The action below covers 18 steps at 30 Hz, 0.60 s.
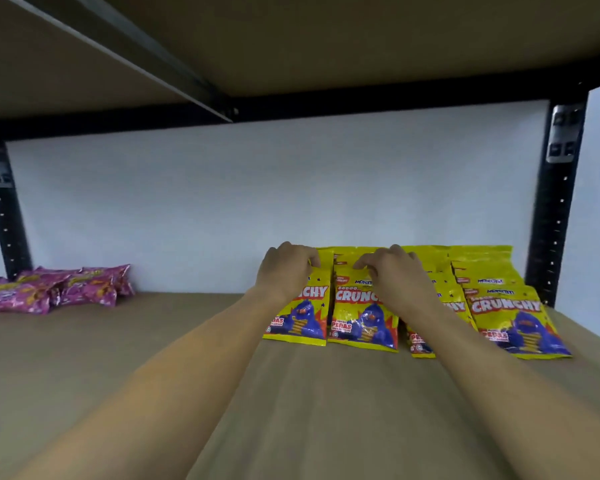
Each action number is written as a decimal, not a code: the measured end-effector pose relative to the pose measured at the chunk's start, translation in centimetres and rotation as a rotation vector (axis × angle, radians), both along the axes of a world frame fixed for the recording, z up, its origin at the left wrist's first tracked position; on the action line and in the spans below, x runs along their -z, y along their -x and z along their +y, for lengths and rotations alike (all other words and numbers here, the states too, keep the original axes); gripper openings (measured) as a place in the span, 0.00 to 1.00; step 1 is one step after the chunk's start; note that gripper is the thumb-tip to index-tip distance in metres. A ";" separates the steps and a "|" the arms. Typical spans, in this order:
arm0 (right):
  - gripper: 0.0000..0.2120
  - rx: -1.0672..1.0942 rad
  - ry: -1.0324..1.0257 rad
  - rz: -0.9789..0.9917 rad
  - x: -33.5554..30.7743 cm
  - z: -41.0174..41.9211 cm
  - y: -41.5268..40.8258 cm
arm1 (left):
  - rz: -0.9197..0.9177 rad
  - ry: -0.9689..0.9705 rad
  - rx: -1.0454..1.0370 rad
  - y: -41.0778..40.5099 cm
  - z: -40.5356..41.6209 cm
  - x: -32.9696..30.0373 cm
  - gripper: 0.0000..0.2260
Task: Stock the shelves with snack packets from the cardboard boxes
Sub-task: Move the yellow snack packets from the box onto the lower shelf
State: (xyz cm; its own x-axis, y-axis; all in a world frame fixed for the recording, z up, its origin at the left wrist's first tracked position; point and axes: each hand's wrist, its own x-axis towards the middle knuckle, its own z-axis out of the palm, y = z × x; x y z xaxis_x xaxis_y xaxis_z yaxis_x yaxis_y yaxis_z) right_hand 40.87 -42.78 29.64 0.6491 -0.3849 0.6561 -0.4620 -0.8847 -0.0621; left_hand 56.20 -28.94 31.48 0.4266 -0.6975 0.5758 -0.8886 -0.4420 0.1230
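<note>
Reaching to the shelf's [222, 341] back-right corner, the left hand [284, 271] is pinching the top edge of 1 yellow packet [303, 317] while the right hand [392, 275], fingers curled, is pinching its neighbour [359, 320]. Both should probably be squared against the row. Pink packets [59, 289] are lying at the back-left corner.

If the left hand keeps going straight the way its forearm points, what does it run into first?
The left hand already touches the top of the leftmost yellow packet. Going on, it would likely push that packet back toward the white back wall; how many packets stand behind it is unclear.
</note>
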 end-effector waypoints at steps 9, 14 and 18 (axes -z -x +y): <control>0.23 0.009 0.037 0.000 0.6 0.5 0.0 | 0.095 0.103 0.045 -0.4 -1.9 2.9 0.12; 0.22 -0.073 -0.123 0.280 0.2 2.9 1.7 | 0.037 0.110 0.123 -0.5 0.6 3.8 0.12; 0.29 -0.003 -0.086 0.418 1.1 3.4 1.9 | 0.068 -0.092 0.175 -1.1 3.3 4.5 0.18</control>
